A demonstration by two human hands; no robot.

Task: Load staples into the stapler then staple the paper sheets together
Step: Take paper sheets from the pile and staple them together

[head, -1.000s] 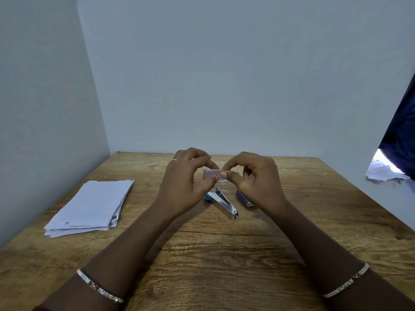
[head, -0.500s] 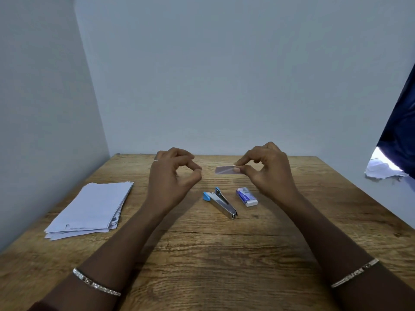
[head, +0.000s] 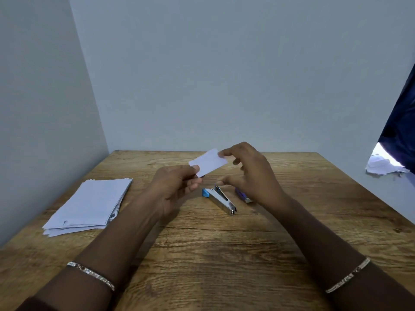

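My left hand pinches the lower left corner of a small flat pale rectangle, which looks like a block of staples, and holds it above the table. My right hand has its fingers apart; one fingertip touches the rectangle's upper right corner. Below both hands a blue and silver stapler lies on the wooden table. A purple and white staple box sits to its right, partly hidden by my right hand. The stack of white paper sheets rests at the table's left side.
Grey walls close the table at the back and the left. Beyond the right edge hang a dark blue cloth and some crumpled white paper. Both my wrists wear thin bracelets.
The pale rectangle has passed from my right hand's pinch to my left hand's pinch. My right fingers have spread, and its flat face is turned up toward me.
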